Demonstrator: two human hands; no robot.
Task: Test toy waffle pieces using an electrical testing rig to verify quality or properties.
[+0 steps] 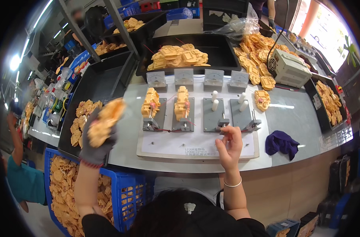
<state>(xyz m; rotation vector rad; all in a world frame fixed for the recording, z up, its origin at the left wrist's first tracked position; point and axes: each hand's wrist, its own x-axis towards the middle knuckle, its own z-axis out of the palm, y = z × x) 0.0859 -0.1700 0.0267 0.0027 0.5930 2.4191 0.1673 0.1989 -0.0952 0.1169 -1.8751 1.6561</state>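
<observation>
My left hand, in a dark grey glove, grips yellow plastic parts above the left side of the bench; they are blurred, and I cannot tell how many. At the front of the third test fixture, my bare right hand has its thumb and curled fingers apart. Its fingertips are beside the metal clamp; contact is unclear. White posts stand on that fixture and the fourth. The first and second fixtures hold upright yellow parts with reddish wires. Square analog meters stand behind the fixtures.
A black tray of yellow parts sits behind the meters, another at the left. Below is a blue crate. To the right are piled parts, a beige box instrument, a purple cloth and a black bin.
</observation>
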